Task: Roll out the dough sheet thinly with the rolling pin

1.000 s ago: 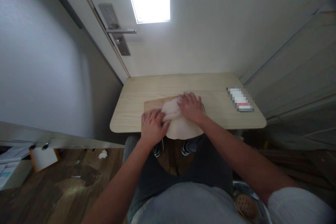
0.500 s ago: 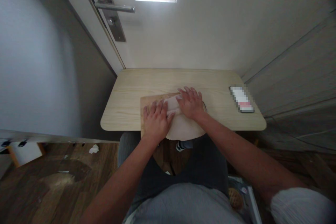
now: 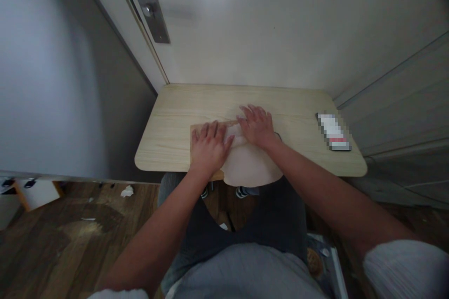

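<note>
right hand [image 3: 257,127] farther forward (phone [image 3: 333,131] pixelated)

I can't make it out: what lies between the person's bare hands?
The head view shows a soft-looking pale beige sheet between left hand and right hand, with a tan wooden board showing beyond.

Both grips [image 3: 209,145] [image 3: 257,126], apparently palm-down
</note>
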Available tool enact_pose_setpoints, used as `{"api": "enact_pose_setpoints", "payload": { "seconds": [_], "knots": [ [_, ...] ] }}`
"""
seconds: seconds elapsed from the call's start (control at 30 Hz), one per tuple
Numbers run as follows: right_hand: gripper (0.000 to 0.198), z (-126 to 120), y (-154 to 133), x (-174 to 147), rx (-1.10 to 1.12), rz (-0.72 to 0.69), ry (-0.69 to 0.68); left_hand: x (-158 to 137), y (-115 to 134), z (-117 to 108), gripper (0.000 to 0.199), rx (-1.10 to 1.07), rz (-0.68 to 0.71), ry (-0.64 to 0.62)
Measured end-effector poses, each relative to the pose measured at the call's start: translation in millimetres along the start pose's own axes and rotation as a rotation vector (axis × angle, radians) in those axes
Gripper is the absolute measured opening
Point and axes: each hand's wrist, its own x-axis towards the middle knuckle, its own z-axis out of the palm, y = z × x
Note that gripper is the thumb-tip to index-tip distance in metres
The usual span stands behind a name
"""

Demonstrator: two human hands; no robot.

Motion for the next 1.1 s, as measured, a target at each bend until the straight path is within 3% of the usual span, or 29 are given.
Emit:
{"api": "enact_pose_setpoints", "payload": {
  "seconds": [1.1],
  "knots": [
    [0.056, 9.2, -12.4, 57.6, 0.070, 0.082, 0.057, 53.1, -26.4, 10.0, 0.051, -0.017, -0.091, -0.087]
  ]
}}
